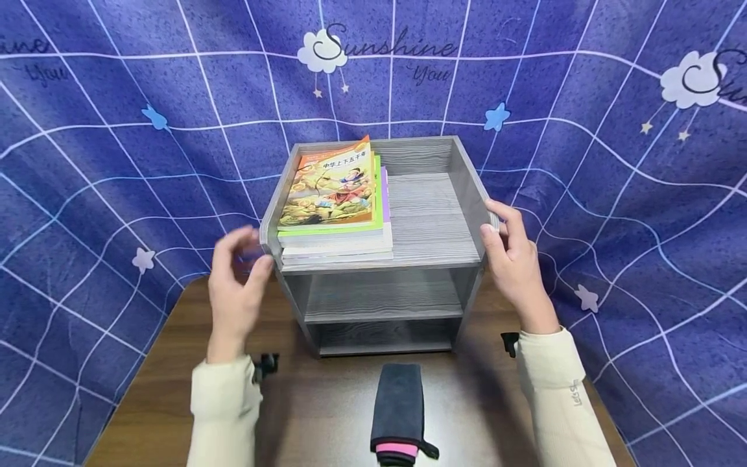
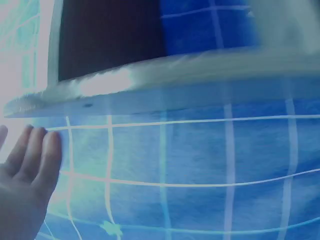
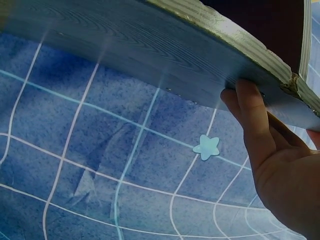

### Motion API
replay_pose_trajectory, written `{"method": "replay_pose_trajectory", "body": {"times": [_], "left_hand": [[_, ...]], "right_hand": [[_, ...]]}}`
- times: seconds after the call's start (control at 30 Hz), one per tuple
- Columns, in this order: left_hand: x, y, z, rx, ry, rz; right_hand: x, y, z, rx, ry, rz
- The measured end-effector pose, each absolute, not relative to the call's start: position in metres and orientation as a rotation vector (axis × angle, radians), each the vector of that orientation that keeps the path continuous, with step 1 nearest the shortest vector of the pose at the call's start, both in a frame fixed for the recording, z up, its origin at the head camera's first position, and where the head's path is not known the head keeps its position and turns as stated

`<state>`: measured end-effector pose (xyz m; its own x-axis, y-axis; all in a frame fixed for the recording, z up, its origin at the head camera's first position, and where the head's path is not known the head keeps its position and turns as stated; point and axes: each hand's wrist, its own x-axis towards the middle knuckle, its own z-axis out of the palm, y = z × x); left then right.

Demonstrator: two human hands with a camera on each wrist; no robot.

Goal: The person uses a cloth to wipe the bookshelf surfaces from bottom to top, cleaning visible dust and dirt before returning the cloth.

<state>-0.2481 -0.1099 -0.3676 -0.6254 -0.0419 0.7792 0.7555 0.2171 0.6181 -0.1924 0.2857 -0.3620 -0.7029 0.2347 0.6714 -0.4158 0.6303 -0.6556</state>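
Note:
A grey wood-grain desk shelf (image 1: 428, 201) with three levels stands in the middle of the head view. On its top level, at the left, lies a stack of books (image 1: 329, 188); the uppermost has a colourful illustrated cover. My left hand (image 1: 236, 279) is beside the shelf's left side panel, blurred, its thumb and fingers apart. In the left wrist view, that hand (image 2: 30, 175) shows straight fingers just below the panel, holding nothing. My right hand (image 1: 516, 259) pinches the front edge of the right side panel, its fingers (image 3: 252, 107) against the outer face.
The shelf stands on a brown wooden table (image 1: 327, 415). In front of it lies a dark grey folded cloth item (image 1: 399, 399) with a pink band and a black loop. A blue curtain (image 1: 233, 97) with white grid lines hangs behind and at both sides.

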Motion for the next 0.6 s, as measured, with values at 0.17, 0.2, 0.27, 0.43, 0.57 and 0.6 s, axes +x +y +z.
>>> {"method": "replay_pose_trajectory", "body": {"times": [0.17, 0.2, 0.27, 0.43, 0.57, 0.6], "left_hand": [[-0.269, -0.101, -0.332, -0.849, -1.958, -1.455], [-0.273, -0.099, -0.333, -0.844, -1.963, -1.449], [-0.270, -0.094, -0.331, -0.829, -1.934, -1.449], [-0.269, -0.088, -0.331, -0.783, -1.899, -1.449], [-0.270, -0.085, -0.333, -0.775, -1.881, -1.438], [-0.270, -0.084, -0.334, -0.773, -1.878, -1.439]], "right_hand": [[-0.192, 0.283, -0.361, 0.120, -2.102, 1.100], [-0.192, 0.282, -0.361, 0.122, -2.105, 1.104], [-0.192, 0.280, -0.361, 0.129, -2.110, 1.112], [-0.189, 0.277, -0.362, 0.107, -2.099, 1.132], [-0.182, 0.272, -0.372, 0.049, -2.115, 1.160], [-0.179, 0.270, -0.377, 0.029, -2.127, 1.169]]}}
